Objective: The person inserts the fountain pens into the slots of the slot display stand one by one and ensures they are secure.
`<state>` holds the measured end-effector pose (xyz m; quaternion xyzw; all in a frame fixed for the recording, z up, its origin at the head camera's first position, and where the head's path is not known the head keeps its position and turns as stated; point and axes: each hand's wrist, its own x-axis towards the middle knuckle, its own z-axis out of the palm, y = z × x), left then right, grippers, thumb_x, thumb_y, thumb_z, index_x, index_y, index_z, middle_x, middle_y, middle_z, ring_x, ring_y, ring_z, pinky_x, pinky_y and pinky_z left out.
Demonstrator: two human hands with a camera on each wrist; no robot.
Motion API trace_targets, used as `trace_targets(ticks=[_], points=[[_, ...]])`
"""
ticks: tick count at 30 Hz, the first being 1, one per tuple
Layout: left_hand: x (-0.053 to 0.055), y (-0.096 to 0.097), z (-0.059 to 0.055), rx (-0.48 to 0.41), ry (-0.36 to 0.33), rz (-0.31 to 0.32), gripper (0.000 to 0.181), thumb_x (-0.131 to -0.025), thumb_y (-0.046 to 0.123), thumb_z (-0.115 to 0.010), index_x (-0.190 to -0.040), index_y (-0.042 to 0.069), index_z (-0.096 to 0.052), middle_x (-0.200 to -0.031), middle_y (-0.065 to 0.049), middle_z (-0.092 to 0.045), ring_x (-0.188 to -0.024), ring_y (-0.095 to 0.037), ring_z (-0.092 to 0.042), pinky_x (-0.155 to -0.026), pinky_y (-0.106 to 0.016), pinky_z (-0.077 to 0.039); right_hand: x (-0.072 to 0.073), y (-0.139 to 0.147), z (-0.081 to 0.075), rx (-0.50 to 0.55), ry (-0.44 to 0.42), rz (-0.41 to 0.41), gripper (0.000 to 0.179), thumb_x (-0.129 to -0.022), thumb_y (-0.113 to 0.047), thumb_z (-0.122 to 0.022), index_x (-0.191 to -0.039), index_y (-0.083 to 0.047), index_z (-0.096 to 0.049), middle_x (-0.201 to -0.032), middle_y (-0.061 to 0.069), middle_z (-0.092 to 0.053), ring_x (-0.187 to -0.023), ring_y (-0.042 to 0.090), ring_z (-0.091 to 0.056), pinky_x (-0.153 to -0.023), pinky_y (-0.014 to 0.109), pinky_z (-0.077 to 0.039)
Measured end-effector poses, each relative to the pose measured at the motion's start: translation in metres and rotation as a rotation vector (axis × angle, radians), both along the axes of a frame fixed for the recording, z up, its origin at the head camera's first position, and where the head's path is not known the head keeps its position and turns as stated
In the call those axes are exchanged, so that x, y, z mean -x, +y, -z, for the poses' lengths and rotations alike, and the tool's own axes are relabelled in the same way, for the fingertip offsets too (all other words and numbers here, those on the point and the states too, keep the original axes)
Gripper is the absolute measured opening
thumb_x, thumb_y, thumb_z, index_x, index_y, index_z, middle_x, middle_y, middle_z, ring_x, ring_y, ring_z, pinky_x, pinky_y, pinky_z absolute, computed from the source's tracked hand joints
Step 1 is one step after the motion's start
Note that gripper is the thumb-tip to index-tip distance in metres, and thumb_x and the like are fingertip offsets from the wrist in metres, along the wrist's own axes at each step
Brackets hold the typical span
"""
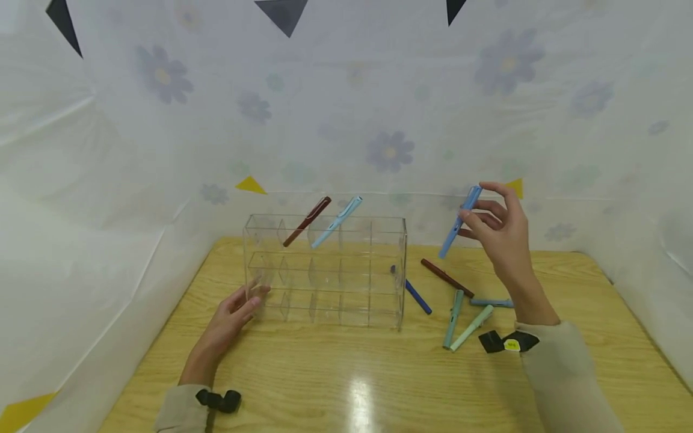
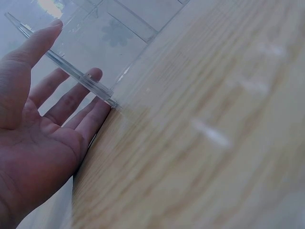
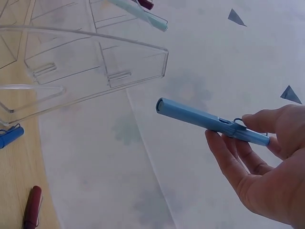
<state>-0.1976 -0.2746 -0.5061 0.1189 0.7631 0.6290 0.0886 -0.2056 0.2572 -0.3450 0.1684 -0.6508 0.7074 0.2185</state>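
My right hand (image 1: 500, 231) holds a blue pen (image 3: 190, 116) by its capped end between thumb and fingers. The pen is tilted in the air above the table, right of a clear acrylic pen rack (image 1: 325, 291). At the rack's lower left side is my left hand (image 1: 233, 313); its thumb lies in front of the side edge (image 2: 78, 74) and its fingers reach behind it. In the rack's top row a dark brown pen (image 1: 307, 221) and a pale blue pen (image 1: 337, 222) lean to the right.
Right of the rack lie a dark blue pen (image 1: 418, 297), a brown pen (image 1: 447, 278), a blue-grey pen (image 1: 491, 303), a teal pen (image 1: 453, 319) and a pale green pen (image 1: 472, 328). Flowered white sheeting (image 1: 325, 162) rises behind the wooden table (image 1: 303, 379).
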Motion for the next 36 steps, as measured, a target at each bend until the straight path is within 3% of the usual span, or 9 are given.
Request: trace_targets(ticks=[15,31,36], points=[[0.002,-0.002,0.004,-0.035,0.000,0.025,0.056,-0.111,0.024,-0.049,-0.164,0.021,-0.030,-0.157,-0.018,-0.045,-0.151,-0.036,-0.025,-0.115,-0.067,-0.022,0.011,-0.034,-0.030,0.133,0.105,-0.003,0.046,-0.094,0.006,-0.068,-0.137,-0.001,-0.052,-0.100,0.020,-0.068,-0.082,0.026,-0.072,-0.073,0.043,-0.060],[0.002,-0.003,0.004,-0.040,0.010,0.035,0.057,-0.111,0.022,-0.048,-0.164,0.021,-0.028,-0.157,-0.019,-0.043,-0.151,-0.039,-0.024,-0.114,-0.070,-0.020,0.033,-0.072,-0.032,0.170,0.126,0.042,0.035,-0.094,0.004,-0.071,-0.126,0.003,-0.056,-0.100,0.020,-0.067,-0.083,0.025,-0.075,-0.080,0.041,-0.060],[0.003,-0.002,0.004,-0.017,0.006,0.030,0.057,-0.112,0.025,-0.048,-0.164,0.022,-0.028,-0.157,-0.017,-0.045,-0.151,-0.034,-0.027,-0.115,-0.057,-0.028,0.040,-0.082,-0.028,0.205,0.116,0.028,0.029,-0.094,0.006,-0.070,-0.120,0.004,-0.057,-0.100,0.021,-0.067,-0.084,0.026,-0.075,-0.081,0.041,-0.060]])
